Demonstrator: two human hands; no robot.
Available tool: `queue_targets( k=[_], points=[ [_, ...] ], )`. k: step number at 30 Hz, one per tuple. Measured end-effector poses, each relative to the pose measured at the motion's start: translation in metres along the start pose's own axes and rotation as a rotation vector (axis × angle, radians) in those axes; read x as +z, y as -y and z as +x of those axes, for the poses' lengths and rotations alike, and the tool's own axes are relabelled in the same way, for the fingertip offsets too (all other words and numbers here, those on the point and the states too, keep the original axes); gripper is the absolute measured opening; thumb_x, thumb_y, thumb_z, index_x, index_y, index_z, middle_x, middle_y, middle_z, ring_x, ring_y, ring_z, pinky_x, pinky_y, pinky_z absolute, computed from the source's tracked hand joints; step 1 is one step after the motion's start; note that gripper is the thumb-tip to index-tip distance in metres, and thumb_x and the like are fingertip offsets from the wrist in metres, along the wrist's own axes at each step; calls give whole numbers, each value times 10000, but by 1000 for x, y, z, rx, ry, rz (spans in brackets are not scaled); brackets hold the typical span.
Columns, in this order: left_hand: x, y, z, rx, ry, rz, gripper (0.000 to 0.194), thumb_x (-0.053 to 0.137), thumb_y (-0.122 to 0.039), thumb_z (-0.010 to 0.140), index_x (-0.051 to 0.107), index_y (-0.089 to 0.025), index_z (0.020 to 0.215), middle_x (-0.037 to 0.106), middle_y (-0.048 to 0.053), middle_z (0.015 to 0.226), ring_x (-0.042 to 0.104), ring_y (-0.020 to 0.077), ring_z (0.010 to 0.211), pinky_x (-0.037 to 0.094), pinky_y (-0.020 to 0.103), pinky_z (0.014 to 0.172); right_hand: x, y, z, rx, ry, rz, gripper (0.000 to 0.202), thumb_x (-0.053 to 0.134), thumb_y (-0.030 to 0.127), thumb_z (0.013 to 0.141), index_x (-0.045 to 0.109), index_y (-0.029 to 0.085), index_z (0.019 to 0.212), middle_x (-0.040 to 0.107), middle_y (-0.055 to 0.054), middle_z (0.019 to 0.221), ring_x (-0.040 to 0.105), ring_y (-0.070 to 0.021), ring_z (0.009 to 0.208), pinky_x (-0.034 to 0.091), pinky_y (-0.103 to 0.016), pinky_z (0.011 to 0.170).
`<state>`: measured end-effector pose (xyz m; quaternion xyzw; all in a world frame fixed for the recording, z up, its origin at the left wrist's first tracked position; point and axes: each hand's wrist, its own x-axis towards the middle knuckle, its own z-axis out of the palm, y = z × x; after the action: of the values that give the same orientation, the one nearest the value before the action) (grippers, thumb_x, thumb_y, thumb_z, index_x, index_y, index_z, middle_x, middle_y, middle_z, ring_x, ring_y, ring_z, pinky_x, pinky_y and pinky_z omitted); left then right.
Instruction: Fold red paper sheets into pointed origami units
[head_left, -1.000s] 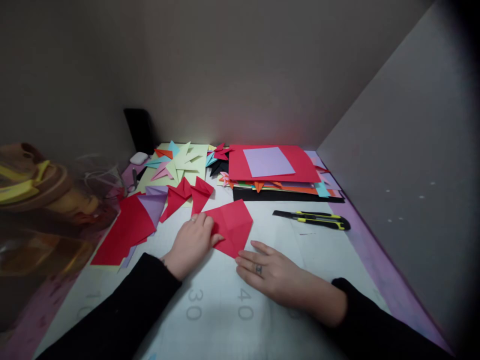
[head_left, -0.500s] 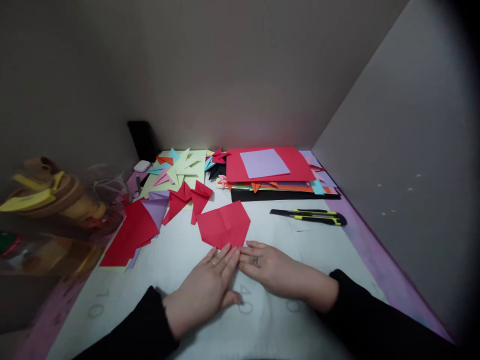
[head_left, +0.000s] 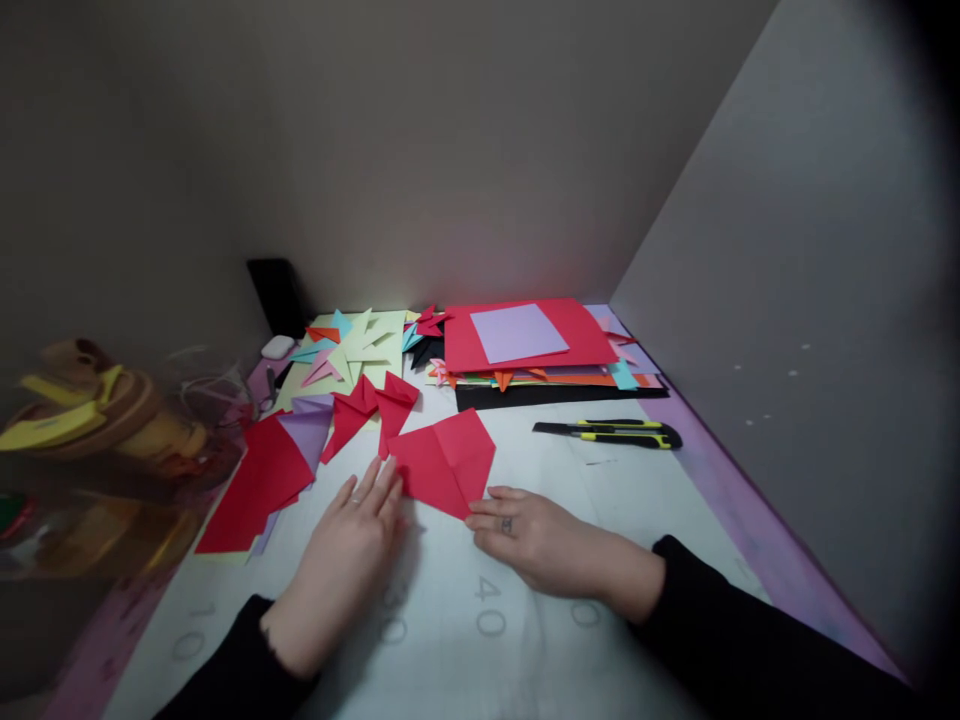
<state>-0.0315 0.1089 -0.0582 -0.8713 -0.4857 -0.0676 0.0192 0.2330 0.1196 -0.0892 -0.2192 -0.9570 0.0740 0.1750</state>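
Observation:
A red sheet of folding paper [head_left: 446, 462] lies in front of me with a crease across it and a point toward me. My left hand [head_left: 352, 540], wearing a ring, is open beside the sheet's left edge, fingertips close to that edge. My right hand [head_left: 532, 540], also ringed, rests with fingers stretched out at the sheet's lower tip, its fingertips touching it. Two folded red paper pieces [head_left: 375, 408] stand just beyond the sheet. To the left lie red sheets [head_left: 259, 480] with a folded purple piece [head_left: 309, 432] on them.
Right of the sheet lies a black and yellow box cutter [head_left: 630, 433]. Behind it are stacked coloured papers with a purple square [head_left: 517, 333] on top. Folded paper stars [head_left: 352, 345] lie at the back left, near a black phone [head_left: 276, 295] and a brown-yellow container [head_left: 112, 400].
My left hand has moved left, from the sheet's lower edge to its left side. The sheet has turned slightly, its lower tip now uncovered. My right hand stays near that tip.

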Motion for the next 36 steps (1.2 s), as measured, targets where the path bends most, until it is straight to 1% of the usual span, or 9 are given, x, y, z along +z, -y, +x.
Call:
queue_targets(
  k=[4, 7, 12, 17, 22, 26, 29, 32, 36],
  points=[
    [-11, -18, 23, 63, 0, -104, 341, 426, -90, 873, 589, -140, 1169, 634, 145, 1167, 589, 282, 1047, 471, 421, 863, 4, 0, -1, 21, -4, 23, 306, 410, 99, 873, 635, 192, 1058, 690, -44, 1118, 585, -170, 1093, 357, -368, 1029],
    [-6, -21, 40, -96, 104, -183, 228, 447, -109, 861, 602, -153, 1022, 637, 125, 1003, 594, 276, 904, 480, 410, 766, 5, 1, -1, 28, 3, 26, 319, 398, 100, 868, 631, 194, 1064, 689, -43, 1121, 584, -177, 1095, 361, -383, 1028],
    [13, -10, 47, -193, 99, -509, 128, 445, -137, 858, 535, -169, 943, 623, 94, 933, 574, 246, 883, 456, 382, 784, -1, -1, -1, 4, -149, 5, 327, 446, 105, 841, 592, 175, 1125, 675, -57, 1137, 560, -222, 1121, 407, -412, 985],
    [19, -5, 43, -269, 68, -699, 75, 418, -175, 868, 489, -194, 877, 607, 75, 877, 567, 234, 815, 445, 362, 732, -4, -7, 1, 339, -386, 84, 357, 457, 112, 864, 557, 179, 1201, 684, -80, 853, 622, -198, 810, 511, -356, 737],
    [22, -9, 40, -280, 24, -852, 62, 421, -211, 882, 480, -200, 869, 592, 52, 855, 563, 209, 789, 440, 333, 720, -1, -8, 5, 410, -296, 328, 312, 511, 229, 890, 589, 220, 1192, 704, -73, 1004, 623, -200, 968, 507, -355, 849],
    [20, -18, 38, -287, -12, -967, 74, 444, -251, 901, 490, -202, 870, 578, 16, 789, 557, 174, 712, 451, 291, 665, 1, -4, 6, 495, -371, 445, 271, 649, 355, 809, 661, 215, 1041, 723, -67, 917, 663, -204, 827, 531, -338, 761],
    [15, -24, 35, -198, -74, -933, 72, 466, -237, 902, 522, -206, 934, 600, 48, 918, 579, 190, 852, 474, 321, 766, 4, -5, 8, 732, -577, 552, 132, 637, 311, 802, 656, 208, 884, 704, -51, 809, 649, -177, 665, 525, -280, 589],
    [14, -24, 32, -105, -227, -795, 193, 503, -209, 885, 517, -227, 1076, 531, 99, 1175, 493, 238, 1133, 410, 415, 962, 6, -10, 10, 840, -797, 782, 226, 613, 293, 804, 544, 223, 1007, 661, -7, 732, 605, -147, 541, 482, -240, 469],
    [19, -22, 31, -259, -422, -825, 317, 563, -274, 864, 448, -230, 1155, 436, 127, 1279, 407, 266, 1245, 350, 479, 1028, 3, -17, 7, 866, -911, 743, 317, 610, 265, 820, 485, 221, 1108, 634, 0, 723, 614, -157, 615, 505, -262, 549]
  ],
)
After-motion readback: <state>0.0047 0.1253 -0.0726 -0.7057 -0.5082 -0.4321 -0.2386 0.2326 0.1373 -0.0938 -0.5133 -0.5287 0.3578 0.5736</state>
